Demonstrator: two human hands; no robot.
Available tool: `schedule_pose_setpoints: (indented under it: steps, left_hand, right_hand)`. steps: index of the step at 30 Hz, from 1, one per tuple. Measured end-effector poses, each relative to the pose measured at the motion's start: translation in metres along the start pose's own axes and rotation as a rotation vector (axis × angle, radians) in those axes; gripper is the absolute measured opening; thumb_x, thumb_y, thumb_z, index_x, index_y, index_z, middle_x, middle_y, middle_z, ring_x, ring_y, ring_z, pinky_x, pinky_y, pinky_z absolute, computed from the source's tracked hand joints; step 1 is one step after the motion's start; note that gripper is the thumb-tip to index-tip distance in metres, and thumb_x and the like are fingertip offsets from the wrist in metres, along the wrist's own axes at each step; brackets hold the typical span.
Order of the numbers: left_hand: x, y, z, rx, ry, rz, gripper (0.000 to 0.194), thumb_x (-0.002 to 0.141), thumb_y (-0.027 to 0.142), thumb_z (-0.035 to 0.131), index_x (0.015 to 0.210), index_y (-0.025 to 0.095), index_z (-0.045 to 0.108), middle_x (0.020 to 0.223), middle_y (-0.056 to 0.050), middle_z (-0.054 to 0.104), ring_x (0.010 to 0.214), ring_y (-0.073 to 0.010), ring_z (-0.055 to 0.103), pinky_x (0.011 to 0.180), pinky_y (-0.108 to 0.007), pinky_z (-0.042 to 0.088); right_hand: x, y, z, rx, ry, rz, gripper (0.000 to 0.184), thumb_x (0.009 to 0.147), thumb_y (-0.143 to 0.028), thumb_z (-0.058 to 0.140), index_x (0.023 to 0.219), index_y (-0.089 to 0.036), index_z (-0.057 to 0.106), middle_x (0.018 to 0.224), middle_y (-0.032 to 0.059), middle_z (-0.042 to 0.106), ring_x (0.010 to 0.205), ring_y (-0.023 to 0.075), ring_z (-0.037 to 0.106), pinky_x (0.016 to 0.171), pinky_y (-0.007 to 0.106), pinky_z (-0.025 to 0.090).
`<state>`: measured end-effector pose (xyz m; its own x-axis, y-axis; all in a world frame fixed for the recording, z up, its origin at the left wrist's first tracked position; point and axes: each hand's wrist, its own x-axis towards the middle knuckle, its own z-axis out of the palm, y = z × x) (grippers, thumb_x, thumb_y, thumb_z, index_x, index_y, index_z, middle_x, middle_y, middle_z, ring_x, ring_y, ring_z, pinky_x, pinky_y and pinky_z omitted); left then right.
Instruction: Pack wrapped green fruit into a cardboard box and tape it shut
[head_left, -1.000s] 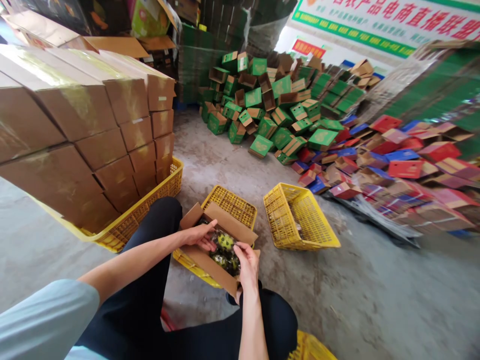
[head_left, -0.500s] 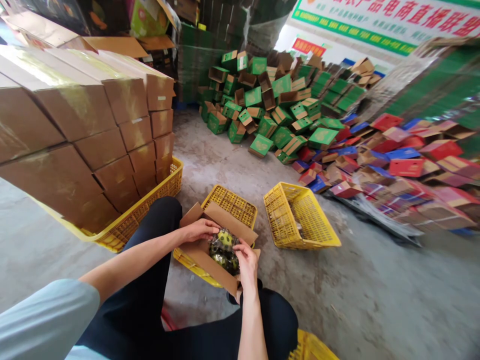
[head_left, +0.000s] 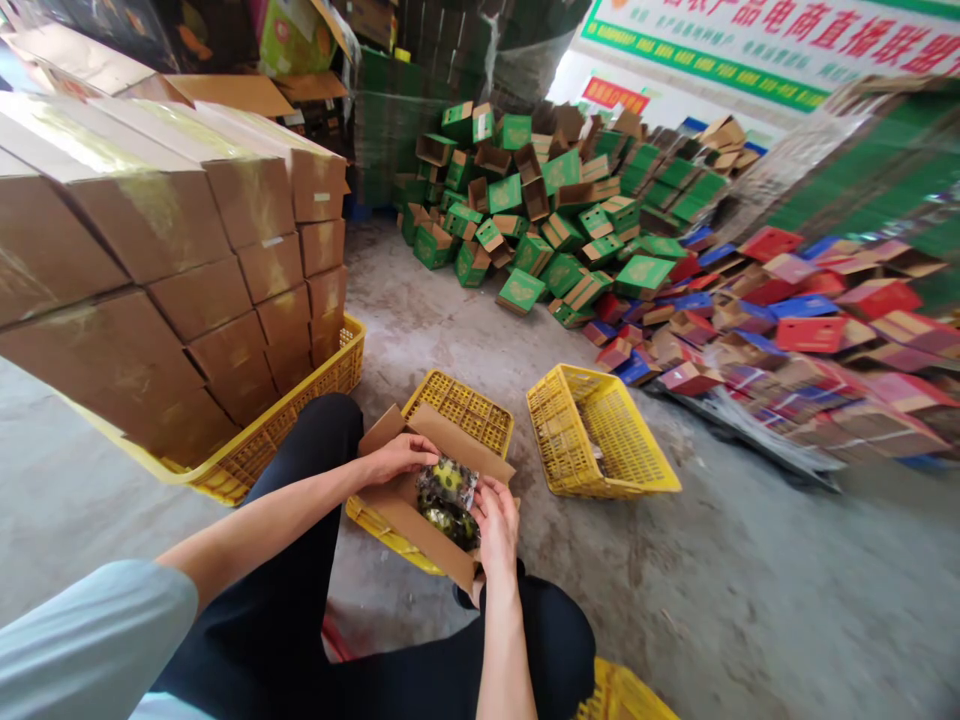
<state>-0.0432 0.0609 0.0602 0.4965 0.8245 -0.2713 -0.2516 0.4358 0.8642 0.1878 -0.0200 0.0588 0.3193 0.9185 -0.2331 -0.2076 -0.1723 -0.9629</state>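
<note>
Placed between the left hand and the right hand, inside an open brown cardboard box: a shiny packet of clear plastic with yellow-green, dark-spotted contents.

Pinched at its upper-left edge by the left hand; met at its right end by the half-curled right hand, impossible to tell if gripping or only touching. Just below, a second, similar shiny packet. Compared with one second ago, no longer reached by an outspread left hand, but by a closed one.
</note>
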Motion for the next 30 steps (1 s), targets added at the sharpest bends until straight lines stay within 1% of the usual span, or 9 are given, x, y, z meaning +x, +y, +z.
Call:
schedule_pose_setpoints:
  steps: [3,5,7,10,13,15,17,22,30]
  left_hand:
    - [-0.0011,-0.0012,0.0015,0.055,-0.057,0.034,0.046,0.063,0.044,0.094,0.09,0.013,0.074,0.085,-0.003,0.07,0.067,-0.0101,0.056,0.065,-0.023,0.038]
    - [-0.0008,-0.0029,0.0016,0.073,-0.091,0.051,0.046,0.063,0.043,0.094,0.091,0.013,0.073,0.088,-0.004,0.07,0.071,-0.0115,0.058,0.068,-0.024,0.04]
    - [0.0,-0.0043,0.0013,0.069,-0.098,0.072,0.046,0.064,0.042,0.094,0.093,0.013,0.073,0.09,-0.005,0.071,0.076,-0.013,0.061,0.072,-0.024,0.042]
    - [0.0011,-0.0052,0.0009,0.008,-0.093,0.076,0.052,0.062,0.036,0.096,0.102,0.014,0.072,0.1,-0.007,0.072,0.086,-0.0157,0.064,0.08,-0.027,0.046]
    - [0.0012,-0.0051,0.0011,-0.019,-0.082,0.056,0.06,0.062,0.034,0.096,0.112,0.015,0.071,0.107,-0.009,0.072,0.091,-0.0175,0.066,0.086,-0.03,0.047]
    - [0.0013,-0.0053,0.0012,0.009,-0.062,0.049,0.061,0.062,0.034,0.096,0.114,0.015,0.071,0.105,-0.009,0.072,0.089,-0.0168,0.065,0.085,-0.03,0.047]
    - [0.0019,-0.0059,0.0009,0.029,-0.046,0.043,0.063,0.059,0.034,0.097,0.114,0.014,0.072,0.099,-0.007,0.071,0.085,-0.0159,0.064,0.082,-0.029,0.046]
    - [0.0042,-0.0082,-0.0004,0.04,-0.031,0.025,0.064,0.057,0.036,0.098,0.111,0.012,0.074,0.085,-0.003,0.067,0.076,-0.0139,0.061,0.076,-0.028,0.045]
    - [0.0039,-0.0061,0.001,-0.012,-0.037,0.053,0.065,0.059,0.029,0.097,0.118,0.015,0.072,0.083,0.002,0.062,0.072,-0.0091,0.057,0.072,-0.023,0.042]
  right_hand:
    - [0.0016,0.0034,-0.001,-0.024,-0.003,-0.023,0.053,0.072,-0.052,0.084,0.116,-0.027,0.071,0.103,0.0054,0.079,0.091,0.0247,0.075,0.074,0.034,0.061]
    - [0.0032,0.0055,-0.002,-0.043,-0.027,-0.014,0.056,0.067,-0.051,0.088,0.114,-0.024,0.074,0.104,0.0066,0.08,0.094,0.0259,0.075,0.078,0.035,0.061]
    - [0.0046,0.0066,-0.0028,-0.06,-0.033,0.006,0.055,0.064,-0.051,0.09,0.108,-0.023,0.076,0.105,0.0078,0.08,0.093,0.0265,0.075,0.078,0.035,0.061]
    - [0.0053,0.0063,-0.0028,-0.08,-0.014,0.019,0.053,0.065,-0.055,0.088,0.106,-0.022,0.078,0.1,0.0083,0.081,0.089,0.0261,0.075,0.075,0.035,0.061]
    - [0.0046,0.0051,-0.0013,-0.096,0.001,-0.015,0.052,0.066,-0.054,0.088,0.106,-0.022,0.078,0.101,0.0085,0.081,0.092,0.0266,0.075,0.08,0.036,0.061]
    - [0.0041,0.0046,-0.0008,-0.106,0.001,-0.056,0.054,0.063,-0.05,0.091,0.108,-0.022,0.077,0.102,0.0079,0.081,0.095,0.0268,0.075,0.085,0.037,0.06]
    - [0.0041,0.0046,-0.0017,-0.121,0.006,-0.074,0.054,0.062,-0.048,0.091,0.107,-0.022,0.078,0.1,0.0073,0.081,0.093,0.0262,0.074,0.087,0.038,0.06]
    - [0.0056,0.0061,-0.0072,-0.166,0.053,-0.066,0.046,0.068,-0.056,0.084,0.1,-0.023,0.079,0.091,0.0051,0.079,0.08,0.0234,0.072,0.074,0.035,0.058]
    - [0.0053,0.0055,-0.0043,-0.064,0.043,-0.067,0.038,0.067,-0.051,0.084,0.092,-0.024,0.073,0.088,0.003,0.077,0.084,0.0238,0.073,0.08,0.036,0.058]
